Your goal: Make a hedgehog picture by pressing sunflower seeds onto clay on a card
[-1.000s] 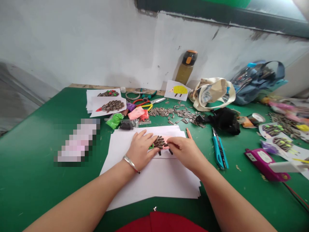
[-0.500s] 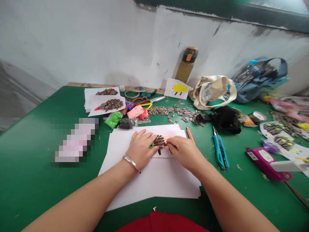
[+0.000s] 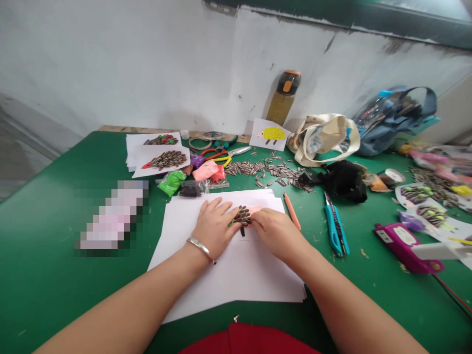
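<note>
White paper sheets (image 3: pixel 224 275) lie stacked in front of me. On the top one is a pink patch (image 3: pixel 252 210) with a cluster of sunflower seeds (image 3: pixel 243 215), a bit of green at its left and a dark strip (image 3: pixel 242 232) below. My left hand (image 3: pixel 215 226) lies spread on the paper, fingertips beside the left edge of the seeds. My right hand (image 3: pixel 276 231) is closed, its pinched fingertips at the right edge of the cluster; what they hold is hidden. An orange stick (image 3: pixel 292 211) rests just beyond it.
Behind the paper are clay packets (image 3: pixel 172 183), pliers (image 3: pixel 230 155) and loose seeds (image 3: pixel 280 171). A teal cutter (image 3: pixel 335 228) and a magenta device (image 3: pixel 405 248) lie at the right. Seed pictures (image 3: pixel 165 160) lie back left; a bottle (image 3: pixel 283 98) stands by the wall.
The fingertips of my right hand have shifted slightly left, closer against the seed cluster. My left hand stays spread in place. The whole view has moved very slightly.
</note>
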The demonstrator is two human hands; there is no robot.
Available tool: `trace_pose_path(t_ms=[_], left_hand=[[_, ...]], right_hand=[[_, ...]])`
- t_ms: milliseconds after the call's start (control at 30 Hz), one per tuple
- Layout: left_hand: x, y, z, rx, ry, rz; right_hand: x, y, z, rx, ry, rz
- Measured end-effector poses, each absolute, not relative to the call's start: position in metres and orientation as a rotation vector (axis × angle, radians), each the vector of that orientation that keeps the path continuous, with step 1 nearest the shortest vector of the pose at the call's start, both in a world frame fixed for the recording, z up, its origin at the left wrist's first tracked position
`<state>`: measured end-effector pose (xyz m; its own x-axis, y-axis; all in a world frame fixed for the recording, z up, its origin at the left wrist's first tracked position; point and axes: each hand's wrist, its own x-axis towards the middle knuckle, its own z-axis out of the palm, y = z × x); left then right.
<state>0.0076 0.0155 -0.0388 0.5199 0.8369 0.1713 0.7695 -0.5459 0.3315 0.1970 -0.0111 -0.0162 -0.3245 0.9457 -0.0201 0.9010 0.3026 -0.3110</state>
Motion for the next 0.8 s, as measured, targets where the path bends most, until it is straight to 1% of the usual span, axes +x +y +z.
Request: trace_pose_path(t_ms=[333,633,800], left_hand=[[0.008,0.016,-0.04,2.555,1.384,0.443],[0.008,0.016,-0.039,2.547,1.392,0.437],[0.008,0.016,-0.04,2.542,1.388,0.469]], right_hand=[[0.19,-0.013,-0.013,-1.71,-2.417,0.423],[0.193,-0.015,-0.009,-1.705,-2.26,0.557],[0.203,-0.018,0.001,-1.86,-2.246,0.411]])
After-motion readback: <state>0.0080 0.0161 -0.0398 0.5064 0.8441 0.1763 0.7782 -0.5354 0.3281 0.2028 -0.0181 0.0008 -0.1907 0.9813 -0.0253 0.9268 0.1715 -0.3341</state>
